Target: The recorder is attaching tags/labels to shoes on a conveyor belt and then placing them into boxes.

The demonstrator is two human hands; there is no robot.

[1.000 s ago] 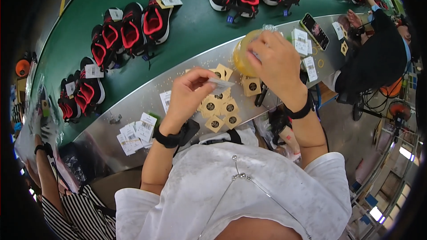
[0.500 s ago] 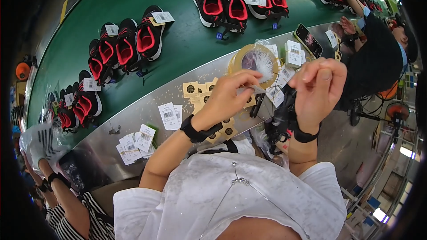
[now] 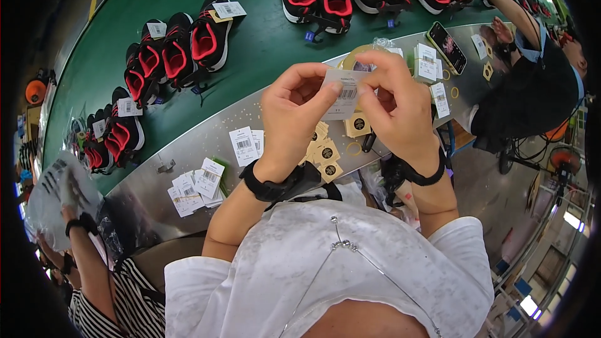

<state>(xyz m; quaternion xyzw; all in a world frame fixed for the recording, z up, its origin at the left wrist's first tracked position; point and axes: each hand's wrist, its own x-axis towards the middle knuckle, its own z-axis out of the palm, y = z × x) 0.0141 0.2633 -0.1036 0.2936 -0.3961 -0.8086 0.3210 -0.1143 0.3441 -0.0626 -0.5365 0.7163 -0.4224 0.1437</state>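
Between my two hands a white paper hang tag (image 3: 341, 103) is held up over the metal ledge, its printed barcode side toward me. My left hand (image 3: 291, 119) pinches its left edge between thumb and fingers. On the opposite edge, my right hand (image 3: 404, 109) has thumb and fingers closed. Below them lie several square tan tags (image 3: 328, 153) with black round prints. White barcode tags (image 3: 243, 143) rest left of my left hand. Behind my right hand, a round yellowish ring-shaped thing (image 3: 355, 53) is mostly hidden.
Black and red sneakers (image 3: 210, 40) with tags stand in rows on the green belt (image 3: 250, 50). Banded tag stacks (image 3: 426, 62) and a phone (image 3: 447, 47) lie to the right. More tags (image 3: 188, 191) are at left. Co-workers' arms (image 3: 514, 9) reach in from both sides.
My right hand has come left and down to meet my left hand, and both now grip the hang tag. More sneakers have arrived at the far right of the belt.
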